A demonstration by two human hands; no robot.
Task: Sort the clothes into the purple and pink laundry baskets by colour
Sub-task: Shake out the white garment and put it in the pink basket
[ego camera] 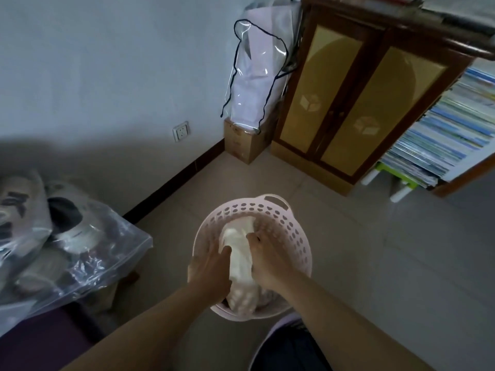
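Grip: our left hand [214, 266] and right hand [263, 259] pinch the soft white cloth garment [238, 253] | in the pink perforated plastic basket [294, 236] | light, limp; we hold bunched folds.

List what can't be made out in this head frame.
- Purple basket: cut off by the bottom edge and hidden by the right forearm; contents dark, unreadable.
- White garment in the pink basket: type unclear, bunched under the left hand and right hand.
- Clothes in the plastic bag: blurred by film.
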